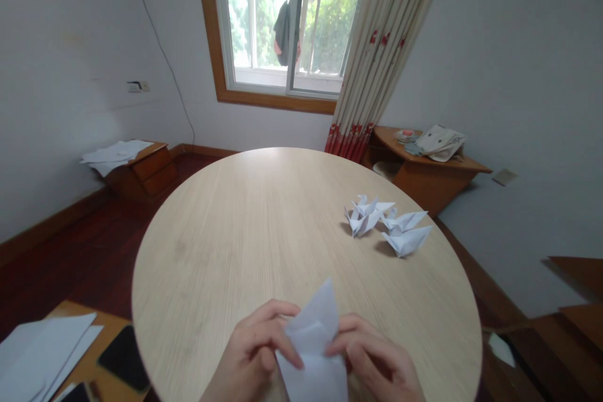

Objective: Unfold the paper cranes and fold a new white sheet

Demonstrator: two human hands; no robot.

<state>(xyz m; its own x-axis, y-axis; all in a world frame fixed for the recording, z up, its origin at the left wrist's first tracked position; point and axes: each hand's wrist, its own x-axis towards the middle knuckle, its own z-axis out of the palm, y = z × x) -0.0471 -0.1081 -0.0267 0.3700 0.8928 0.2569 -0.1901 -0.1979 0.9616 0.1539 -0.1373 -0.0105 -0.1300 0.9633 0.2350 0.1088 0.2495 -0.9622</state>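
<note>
A partly folded white sheet of paper [316, 352] is held at the near edge of the round table, its pointed tip aimed away from me. My left hand [257, 348] grips its left side, with the index finger lying over the front and other fingers behind. On the right side, my right hand [372, 355] pinches the paper, its fingertips at the crease across the middle. Several folded white paper birds [407, 240] stand grouped on the table's right side, apart from both hands.
The round wooden table [226, 220] fills the middle. At lower left, paper sheets [44, 352] and a dark phone [126, 358] lie on a wooden surface. A small cabinet [153, 169] stands back left, a corner desk [424, 176] back right, beside a curtain [377, 44].
</note>
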